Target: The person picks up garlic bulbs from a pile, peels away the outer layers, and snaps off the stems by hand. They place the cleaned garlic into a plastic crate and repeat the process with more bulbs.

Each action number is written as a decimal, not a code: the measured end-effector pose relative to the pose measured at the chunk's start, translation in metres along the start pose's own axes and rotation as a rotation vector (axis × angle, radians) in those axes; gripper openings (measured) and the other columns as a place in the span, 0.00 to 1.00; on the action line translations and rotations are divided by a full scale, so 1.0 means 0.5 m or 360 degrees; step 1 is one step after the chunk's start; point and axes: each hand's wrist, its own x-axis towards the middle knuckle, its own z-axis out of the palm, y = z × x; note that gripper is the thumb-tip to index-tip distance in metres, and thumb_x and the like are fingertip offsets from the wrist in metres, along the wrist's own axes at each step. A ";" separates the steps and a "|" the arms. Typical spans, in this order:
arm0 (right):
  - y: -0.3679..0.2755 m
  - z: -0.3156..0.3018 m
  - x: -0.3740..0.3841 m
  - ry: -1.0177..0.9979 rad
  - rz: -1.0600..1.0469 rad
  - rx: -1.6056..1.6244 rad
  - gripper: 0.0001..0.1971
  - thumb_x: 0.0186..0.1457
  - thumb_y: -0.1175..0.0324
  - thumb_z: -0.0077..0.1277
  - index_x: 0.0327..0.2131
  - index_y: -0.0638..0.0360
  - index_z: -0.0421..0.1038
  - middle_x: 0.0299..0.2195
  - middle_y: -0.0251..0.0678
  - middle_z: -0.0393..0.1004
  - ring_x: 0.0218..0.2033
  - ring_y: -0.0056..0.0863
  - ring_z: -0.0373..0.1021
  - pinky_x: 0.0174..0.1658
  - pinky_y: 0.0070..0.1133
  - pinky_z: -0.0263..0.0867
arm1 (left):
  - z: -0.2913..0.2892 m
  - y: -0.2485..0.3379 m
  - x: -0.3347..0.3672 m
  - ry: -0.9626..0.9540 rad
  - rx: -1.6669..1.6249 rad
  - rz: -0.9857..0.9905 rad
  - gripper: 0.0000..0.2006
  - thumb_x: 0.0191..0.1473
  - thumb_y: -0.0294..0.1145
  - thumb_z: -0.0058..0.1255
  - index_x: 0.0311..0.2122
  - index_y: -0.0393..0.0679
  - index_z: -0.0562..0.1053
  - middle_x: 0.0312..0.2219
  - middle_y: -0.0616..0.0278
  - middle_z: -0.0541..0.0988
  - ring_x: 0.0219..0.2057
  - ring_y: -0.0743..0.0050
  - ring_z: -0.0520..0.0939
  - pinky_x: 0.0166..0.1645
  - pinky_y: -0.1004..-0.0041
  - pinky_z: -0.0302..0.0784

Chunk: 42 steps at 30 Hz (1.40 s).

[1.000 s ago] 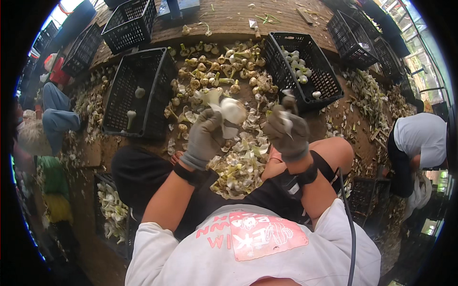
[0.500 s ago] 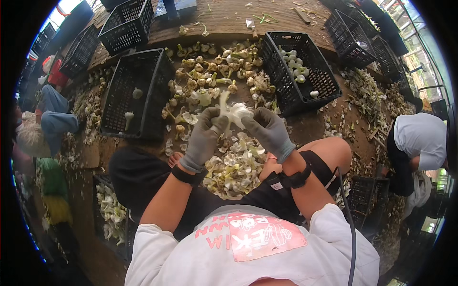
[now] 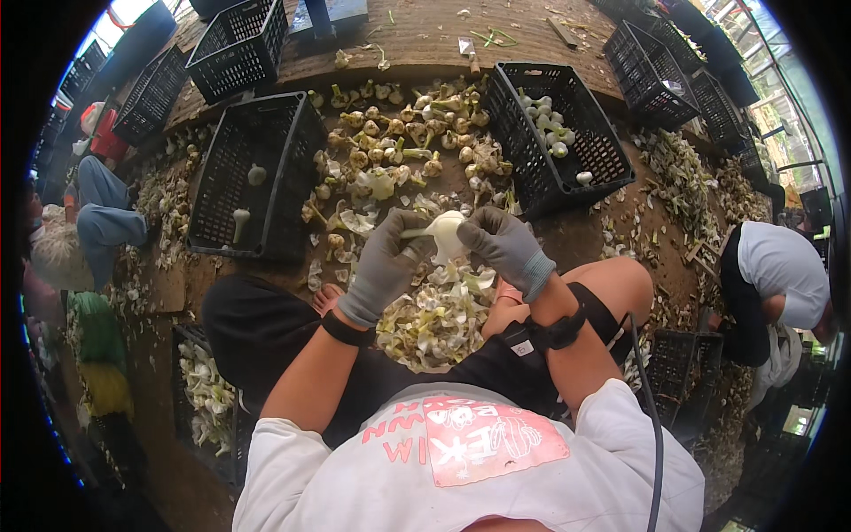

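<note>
A white garlic bulb is held up between my two gloved hands, above a heap of peeled-off skins. My left hand is closed on its pale stem, which points left. At the bulb's right side my right hand pinches a piece of white skin that hangs down from the bulb. Beyond my hands lies a pile of unpeeled garlic bulbs with dry roots and brownish skins.
A black crate with clean white bulbs stands at the right, another black crate with a couple of bulbs at the left. A small trowel-like tool lies on the far boards. People sit at both sides, one in a pale cap.
The bulb has turned so its stem points left instead of up, and its surface looks smoother. My left hand has shifted slightly; my right hand has moved a little right and down.
</note>
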 end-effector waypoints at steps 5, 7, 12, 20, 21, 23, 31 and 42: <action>-0.013 -0.009 -0.013 -0.0214 0.0113 0.0599 0.17 0.53 0.52 0.55 0.27 0.57 0.68 0.21 0.27 0.69 0.21 0.14 0.65 0.24 0.14 0.62 | -0.017 0.005 0.002 -0.0041 -0.0130 -0.0108 0.11 0.57 0.26 0.47 0.45 0.41 0.66 0.33 0.67 0.74 0.32 0.83 0.75 0.35 0.79 0.73; -0.012 -0.016 -0.014 -0.0381 -0.0020 0.0971 0.16 0.54 0.53 0.55 0.27 0.57 0.68 0.21 0.27 0.69 0.21 0.14 0.65 0.24 0.14 0.62 | -0.014 0.021 0.003 -0.0061 -0.0434 -0.0308 0.10 0.57 0.27 0.48 0.43 0.40 0.65 0.31 0.65 0.74 0.32 0.82 0.76 0.35 0.79 0.74; -0.029 0.006 -0.011 -0.0022 0.0073 0.0490 0.15 0.54 0.54 0.54 0.28 0.58 0.70 0.22 0.28 0.70 0.22 0.14 0.66 0.25 0.15 0.64 | -0.011 0.022 0.006 0.0131 -0.0605 -0.0307 0.11 0.57 0.25 0.48 0.45 0.40 0.65 0.32 0.64 0.74 0.31 0.83 0.76 0.34 0.81 0.74; -0.015 -0.010 -0.026 -0.0574 -0.0210 0.1306 0.05 0.53 0.70 0.53 0.27 0.59 0.69 0.20 0.33 0.71 0.19 0.22 0.69 0.24 0.21 0.66 | -0.010 0.008 0.005 -0.0076 -0.0681 -0.0215 0.12 0.56 0.24 0.48 0.45 0.40 0.65 0.34 0.64 0.75 0.32 0.82 0.77 0.35 0.81 0.75; -0.013 -0.014 -0.028 -0.0570 -0.0214 0.1303 0.05 0.53 0.70 0.53 0.27 0.59 0.69 0.20 0.33 0.71 0.19 0.22 0.69 0.24 0.21 0.66 | -0.009 0.015 0.002 -0.0058 -0.0886 -0.0326 0.13 0.56 0.24 0.48 0.46 0.40 0.65 0.35 0.65 0.75 0.33 0.82 0.76 0.36 0.80 0.73; -0.032 -0.011 -0.030 -0.0459 -0.0333 0.1115 0.08 0.54 0.67 0.52 0.26 0.58 0.67 0.21 0.32 0.71 0.20 0.22 0.69 0.24 0.20 0.66 | -0.012 0.019 0.000 -0.0022 -0.1086 -0.0430 0.13 0.56 0.25 0.48 0.47 0.40 0.66 0.37 0.65 0.74 0.34 0.81 0.75 0.37 0.78 0.72; 0.014 0.013 -0.007 0.0081 -0.0119 -0.0035 0.09 0.52 0.66 0.49 0.31 0.61 0.71 0.22 0.29 0.71 0.22 0.14 0.66 0.27 0.16 0.63 | 0.005 0.003 0.008 0.0224 -0.0301 -0.0058 0.08 0.56 0.22 0.48 0.41 0.40 0.67 0.31 0.69 0.75 0.30 0.87 0.73 0.35 0.83 0.71; 0.033 -0.011 -0.017 -0.0043 -0.0613 0.1019 0.05 0.49 0.76 0.46 0.31 0.64 0.67 0.26 0.35 0.69 0.27 0.21 0.67 0.30 0.16 0.67 | -0.009 0.048 0.006 -0.0182 -0.1479 -0.0623 0.20 0.59 0.30 0.40 0.55 0.34 0.61 0.45 0.51 0.73 0.42 0.62 0.78 0.52 0.61 0.74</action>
